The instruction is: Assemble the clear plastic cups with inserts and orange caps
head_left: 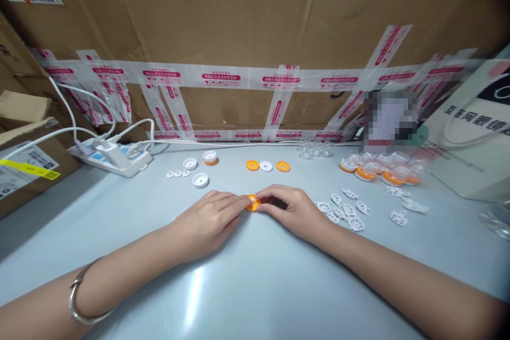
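A small round orange plastic part (252, 205) sits low at the table's middle, between my two hands. The fingertips of my left hand (217, 218) press on its left side, closed together. From the right, my right hand (297, 210) pinches its edge between thumb and fingers. Fingers cover some of the part, and its centre looks pale. Just beyond lie an orange ring (252, 165), a white ring (265, 166) and another orange ring (283, 167) in a row. Near my right wrist are several white, cut-out plastic pieces (349, 210).
White round caps (200, 180), one white-and-orange cap (209, 158) and small white pegs (178, 173) lie left. Clear parts (314, 149) and stacked orange-and-clear pieces (364, 173) stand back right. A power strip (127, 164), a taped carton (239, 16) and a paper bag (458, 154) border the table.
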Demonstrator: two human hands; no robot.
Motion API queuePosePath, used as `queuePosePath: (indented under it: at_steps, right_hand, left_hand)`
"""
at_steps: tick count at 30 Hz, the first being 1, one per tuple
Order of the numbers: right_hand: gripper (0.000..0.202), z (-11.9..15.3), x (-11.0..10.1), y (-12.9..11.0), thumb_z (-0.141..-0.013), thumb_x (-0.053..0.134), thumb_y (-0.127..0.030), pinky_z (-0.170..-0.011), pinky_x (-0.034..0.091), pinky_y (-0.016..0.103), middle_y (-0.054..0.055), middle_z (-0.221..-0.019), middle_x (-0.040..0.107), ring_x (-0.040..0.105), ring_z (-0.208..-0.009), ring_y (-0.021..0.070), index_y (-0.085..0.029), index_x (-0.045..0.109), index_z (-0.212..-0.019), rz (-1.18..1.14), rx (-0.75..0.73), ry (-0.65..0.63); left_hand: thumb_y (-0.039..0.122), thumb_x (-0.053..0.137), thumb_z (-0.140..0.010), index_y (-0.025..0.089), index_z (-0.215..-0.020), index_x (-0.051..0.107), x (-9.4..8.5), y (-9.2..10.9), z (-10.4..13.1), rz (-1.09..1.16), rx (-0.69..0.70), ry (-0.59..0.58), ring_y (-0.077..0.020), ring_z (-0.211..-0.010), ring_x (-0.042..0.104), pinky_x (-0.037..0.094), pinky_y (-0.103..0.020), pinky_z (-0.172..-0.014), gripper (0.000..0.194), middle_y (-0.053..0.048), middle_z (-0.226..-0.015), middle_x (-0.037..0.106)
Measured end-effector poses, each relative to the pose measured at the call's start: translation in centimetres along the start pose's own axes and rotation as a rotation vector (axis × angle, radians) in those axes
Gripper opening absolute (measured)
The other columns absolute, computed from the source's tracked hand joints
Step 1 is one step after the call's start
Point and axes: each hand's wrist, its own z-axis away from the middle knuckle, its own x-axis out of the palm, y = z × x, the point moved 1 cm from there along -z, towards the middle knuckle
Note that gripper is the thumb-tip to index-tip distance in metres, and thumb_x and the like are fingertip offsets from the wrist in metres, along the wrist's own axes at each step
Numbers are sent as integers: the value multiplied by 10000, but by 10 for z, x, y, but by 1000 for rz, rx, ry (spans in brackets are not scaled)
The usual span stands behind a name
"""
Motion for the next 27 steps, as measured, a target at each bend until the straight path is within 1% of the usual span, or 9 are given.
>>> queuePosePath:
  at_steps: [4,8,13,19,23,27]
  right_hand:
    - [130,0,0,-1,-776,627,-241,-744,497,251,15,-862,693,636,-789,137,-197,668,-891,-14,37,3]
    - [140,0,-1,-2,-781,619,-227,-749,507,261,26,-867,692,637,-790,140,-187,663,-908,-18,43,-10]
    - [132,1,-2,-4,-796,603,-213,-758,505,260,22,-881,690,636,-803,136,-200,664,-913,22,-20,-5]
    - [139,1,-2,-5,-816,585,-202,-782,489,260,36,-894,691,628,-831,137,-190,671,-925,66,-98,-5]
    - [143,1,-2,-4,-821,578,-208,-783,490,267,39,-898,692,629,-839,144,-203,674,-928,82,-128,-2]
    - [147,1,-1,-4,-827,572,-220,-786,493,279,47,-893,690,629,-842,153,-205,676,-931,101,-145,-3]
  left_hand:
    - [109,396,-863,187,-1260,405,-1,1,0,93,-47,-1,-199,-1055,562,451,-381,-873,405,-87,-1193,589]
    - [98,413,-850,190,-1266,397,0,0,1,125,-64,3,-199,-1044,566,455,-375,-869,427,-88,-1177,594]
    - [104,416,-855,192,-1276,390,1,0,1,123,-51,20,-198,-1035,570,461,-372,-862,432,-87,-1168,599]
    - [123,399,-872,180,-1278,405,1,0,0,108,-44,13,-201,-1048,563,462,-375,-869,410,-99,-1170,600]
    - [134,387,-884,157,-1270,422,2,-1,0,90,-41,23,-200,-1042,564,467,-373,-864,388,-103,-1186,594]
    - [127,388,-883,161,-1264,438,2,-2,0,87,-33,30,-203,-1036,569,475,-373,-845,386,-97,-1198,594]
